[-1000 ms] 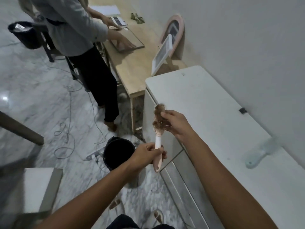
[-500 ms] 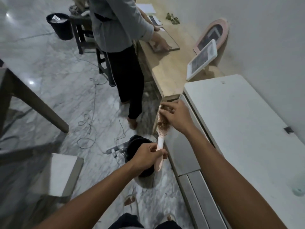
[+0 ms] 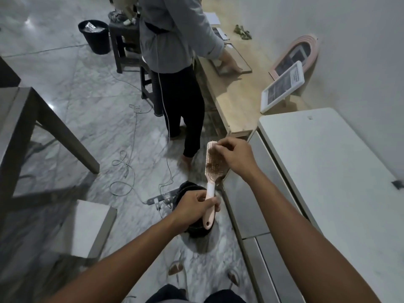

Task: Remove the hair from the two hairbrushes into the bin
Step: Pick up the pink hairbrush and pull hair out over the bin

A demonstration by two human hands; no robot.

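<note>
Frame centre: left hand (image 3: 194, 207) clamped on pink hairbrush (image 3: 211, 171) handle; right hand (image 3: 235, 155) fingers pinched at bristles, above black bin (image 3: 192, 228).

1. A second person (image 3: 175, 51) in a grey top and black trousers stands at a wooden table (image 3: 238, 99).
2. A white frame (image 3: 283, 89) and an arched pink frame (image 3: 295, 53) stand on that table by the wall.
3. A white cabinet (image 3: 323, 171) fills the right side.
4. A cable (image 3: 129, 162) trails across the marble floor (image 3: 76, 88) to a power strip (image 3: 159, 199).
</note>
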